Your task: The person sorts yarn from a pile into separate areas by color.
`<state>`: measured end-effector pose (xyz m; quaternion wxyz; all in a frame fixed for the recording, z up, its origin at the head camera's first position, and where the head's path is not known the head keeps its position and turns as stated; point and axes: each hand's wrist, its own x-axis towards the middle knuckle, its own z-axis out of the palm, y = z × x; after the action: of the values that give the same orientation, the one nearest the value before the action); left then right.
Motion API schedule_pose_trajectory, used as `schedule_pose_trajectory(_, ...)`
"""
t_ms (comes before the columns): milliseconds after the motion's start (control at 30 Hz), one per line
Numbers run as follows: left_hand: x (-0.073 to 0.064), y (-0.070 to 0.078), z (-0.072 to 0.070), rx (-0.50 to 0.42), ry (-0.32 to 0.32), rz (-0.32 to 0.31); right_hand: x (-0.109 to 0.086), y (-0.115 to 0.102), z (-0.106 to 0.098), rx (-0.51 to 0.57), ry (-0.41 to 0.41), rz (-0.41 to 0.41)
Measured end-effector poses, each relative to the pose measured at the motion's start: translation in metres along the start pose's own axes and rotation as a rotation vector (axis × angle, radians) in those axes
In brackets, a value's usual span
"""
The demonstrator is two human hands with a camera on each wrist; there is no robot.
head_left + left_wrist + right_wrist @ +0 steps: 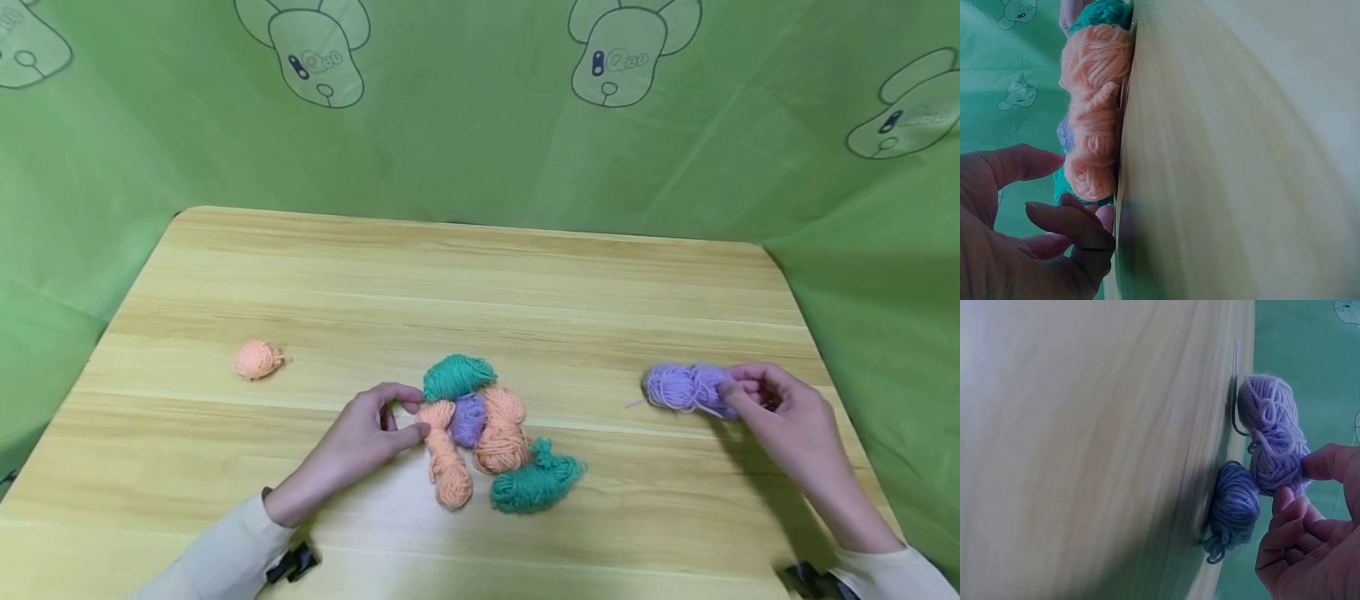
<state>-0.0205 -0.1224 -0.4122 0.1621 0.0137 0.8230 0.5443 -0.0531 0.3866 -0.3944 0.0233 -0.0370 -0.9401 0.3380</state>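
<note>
One purple skein (pixel 684 387) was pinched by the right hand (pixel 787 412) over the table's right side.
Right thumb and fingertips gripped its right end, parted only by the yarn; right wrist view showed a second purple skein (pixel 1234 506) lower, just beside it, largely blocked from the head view. Left hand (pixel 369 427) grasped nothing: thumb and fingers spread at the upper end of a narrow peach skein (pixel 447 467), contact uncertain. Crowding this skein: a small purple ball (pixel 469 421), a wider peach skein (pixel 502 433), an upper teal skein (pixel 457 377); a lower teal skein (pixel 534 483) lay right. A peach ball (pixel 257 360) sat well apart, left.
</note>
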Motion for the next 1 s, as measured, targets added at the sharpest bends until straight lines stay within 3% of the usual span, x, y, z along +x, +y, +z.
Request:
schedule_pose_trajectory(600,0.0039,0.0032,0.0036,0.036,-0.001,-0.052,-0.0004,0.0067,0.0040,-0.027,-0.027,-0.016)
schedule_pose_trajectory(800,0.0052,0.0025,0.0039,0.038,-0.009,-0.060,-0.0018,0.0044,0.0060,-0.008,-0.004,-0.034)
schedule_pose_trajectory(1000,0.0062,0.0008,0.0038,0.041,-0.015,-0.068,-0.0017,0.0002,0.0072,0.035,0.004,0.000)
